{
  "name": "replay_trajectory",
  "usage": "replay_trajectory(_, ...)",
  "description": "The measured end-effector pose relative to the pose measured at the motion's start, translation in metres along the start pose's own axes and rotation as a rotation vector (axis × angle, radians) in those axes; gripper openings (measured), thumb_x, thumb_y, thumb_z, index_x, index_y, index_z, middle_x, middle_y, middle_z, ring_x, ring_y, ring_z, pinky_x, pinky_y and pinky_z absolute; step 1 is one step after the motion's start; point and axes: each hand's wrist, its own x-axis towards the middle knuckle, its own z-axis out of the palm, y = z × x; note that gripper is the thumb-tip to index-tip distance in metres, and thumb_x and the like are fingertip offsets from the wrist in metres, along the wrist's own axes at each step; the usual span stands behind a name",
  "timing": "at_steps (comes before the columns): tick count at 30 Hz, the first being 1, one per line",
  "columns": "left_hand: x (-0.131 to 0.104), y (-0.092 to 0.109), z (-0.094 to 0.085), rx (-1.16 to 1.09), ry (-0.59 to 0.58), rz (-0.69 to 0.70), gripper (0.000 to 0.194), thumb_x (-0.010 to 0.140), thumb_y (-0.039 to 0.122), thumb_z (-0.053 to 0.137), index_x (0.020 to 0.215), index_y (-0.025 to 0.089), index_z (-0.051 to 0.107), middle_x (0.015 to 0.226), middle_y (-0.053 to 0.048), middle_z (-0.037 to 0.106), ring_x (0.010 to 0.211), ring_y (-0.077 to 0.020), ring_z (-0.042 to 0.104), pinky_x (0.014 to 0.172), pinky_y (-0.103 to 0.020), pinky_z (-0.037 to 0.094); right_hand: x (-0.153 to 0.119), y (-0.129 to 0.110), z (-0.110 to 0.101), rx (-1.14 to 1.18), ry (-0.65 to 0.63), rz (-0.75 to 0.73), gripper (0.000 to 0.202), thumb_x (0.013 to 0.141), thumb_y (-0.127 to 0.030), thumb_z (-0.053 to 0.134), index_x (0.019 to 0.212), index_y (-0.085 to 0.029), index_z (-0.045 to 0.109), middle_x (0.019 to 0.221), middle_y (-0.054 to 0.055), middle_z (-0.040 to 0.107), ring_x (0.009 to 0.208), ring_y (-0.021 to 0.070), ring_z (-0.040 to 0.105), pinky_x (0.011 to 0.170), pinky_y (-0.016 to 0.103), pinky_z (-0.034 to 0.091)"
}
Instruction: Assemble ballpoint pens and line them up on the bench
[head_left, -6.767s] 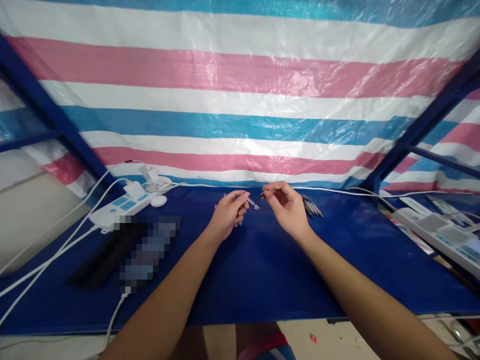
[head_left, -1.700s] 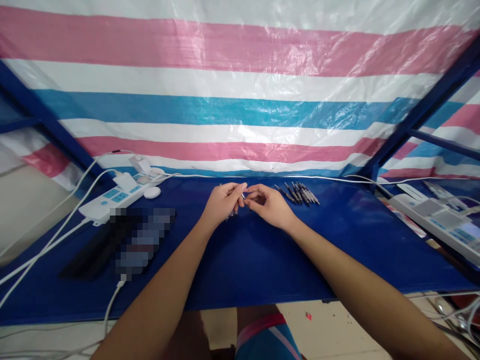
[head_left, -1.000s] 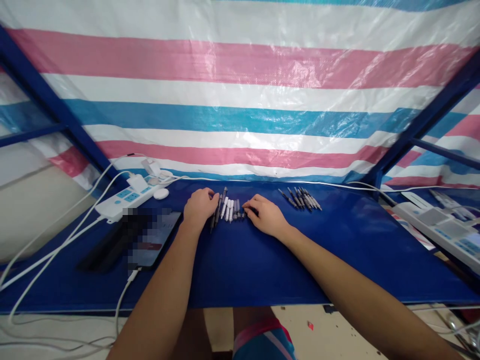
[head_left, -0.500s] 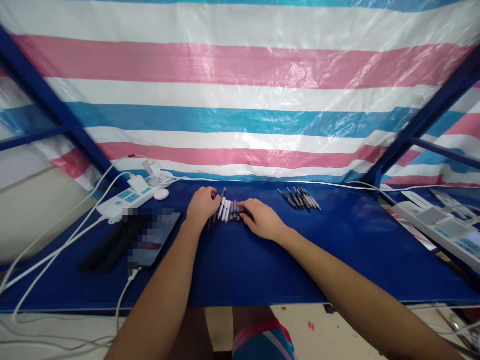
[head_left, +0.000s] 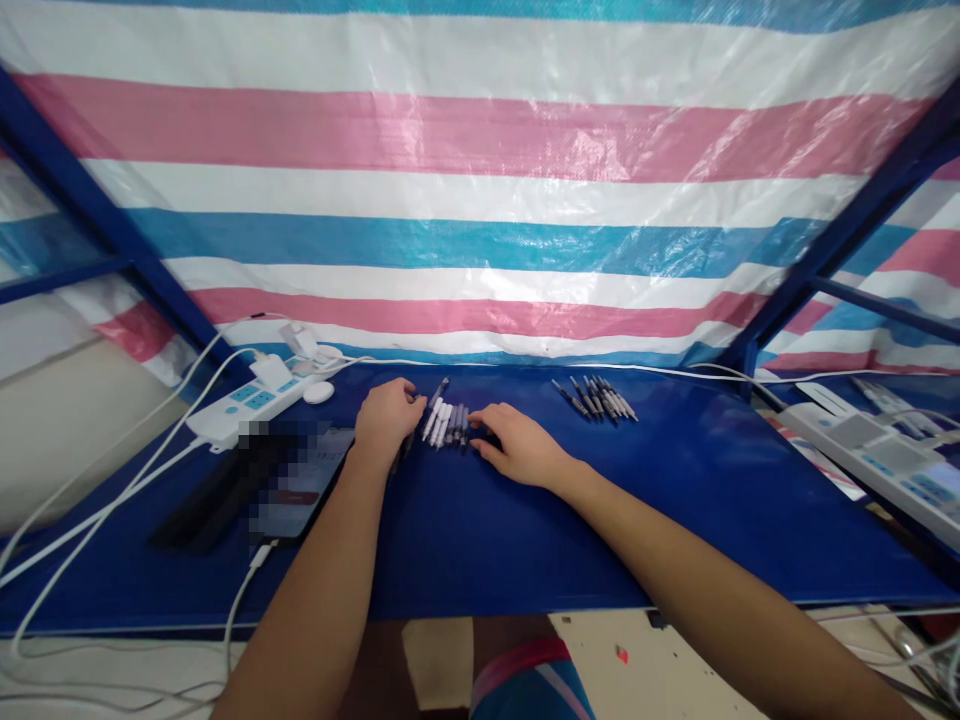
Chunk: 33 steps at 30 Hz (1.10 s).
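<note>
In the middle of the blue tabletop, a side-by-side row of pens holds white pens on its left and grey-and-dark pens on its right. My left hand is at the row's left end, fingers curled over dark pens that it partly hides. One dark pen lies slanted just beyond the white ones. At the right end is my right hand, thumb and fingers apart, fingertips close to the grey pens. Whether they touch is unclear. Farther right lies another group of pens, slanted and loosely fanned.
Left of my left arm lie a charging phone and a blurred dark object. Behind them sits a white power strip with plugs and cables. Another power strip is at the right edge. Striped plastic sheeting hangs behind.
My left hand has moved left with the dark pens beside it, away from the white pens. The white pens now slant more. My right hand's fingers are slightly farther apart.
</note>
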Motion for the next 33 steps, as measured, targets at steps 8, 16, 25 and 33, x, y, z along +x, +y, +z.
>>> replay_trajectory(8, -0.007, 0.022, -0.019, -0.011, 0.013, -0.154, 0.040, 0.081, 0.045, 0.073, 0.111, 0.019, 0.076, 0.116, -0.018, 0.081, 0.113, -0.0400, 0.074, 0.094, -0.046, 0.054, -0.001, 0.004, 0.001, 0.055, 0.021, 0.028, 0.035, 0.102, -0.023, 0.067, 0.137, -0.017, 0.065, 0.126, 0.014, 0.072, 0.110, 0.0269, 0.067, 0.102, 0.043, 0.054)
replay_trajectory(16, -0.013, 0.042, -0.020, -0.878, 0.030, -0.024, 0.030, 0.081, 0.044, 0.071, 0.096, 0.020, 0.079, 0.087, -0.005, 0.078, 0.082, -0.0226, 0.072, 0.073, -0.031, 0.053, 0.003, -0.001, -0.004, 0.356, 0.168, 0.226, 0.032, 0.109, -0.036, 0.060, 0.136, -0.021, 0.066, 0.107, 0.007, 0.078, 0.088, 0.0207, 0.072, 0.085, 0.035, 0.056)
replay_trajectory(25, -0.031, 0.078, -0.002, -1.369, -0.222, 0.017, 0.034, 0.084, 0.044, 0.081, 0.102, 0.017, 0.071, 0.097, -0.010, 0.080, 0.073, -0.0179, 0.075, 0.064, -0.029, 0.057, 0.011, 0.002, -0.015, 1.052, 0.179, 0.397, 0.049, 0.097, -0.069, 0.068, 0.107, -0.022, 0.071, 0.090, 0.005, 0.079, 0.071, 0.0179, 0.073, 0.067, 0.031, 0.060)
replay_trajectory(33, -0.039, 0.078, 0.002, -1.400, -0.334, 0.219, 0.039, 0.085, 0.039, 0.089, 0.113, 0.019, 0.070, 0.124, -0.014, 0.080, 0.107, -0.0256, 0.080, 0.103, -0.044, 0.061, 0.012, 0.017, -0.033, 1.087, 0.443, 0.450, 0.047, 0.082, -0.060, 0.088, 0.100, -0.019, 0.072, 0.087, 0.006, 0.080, 0.067, 0.0164, 0.072, 0.059, 0.028, 0.058)
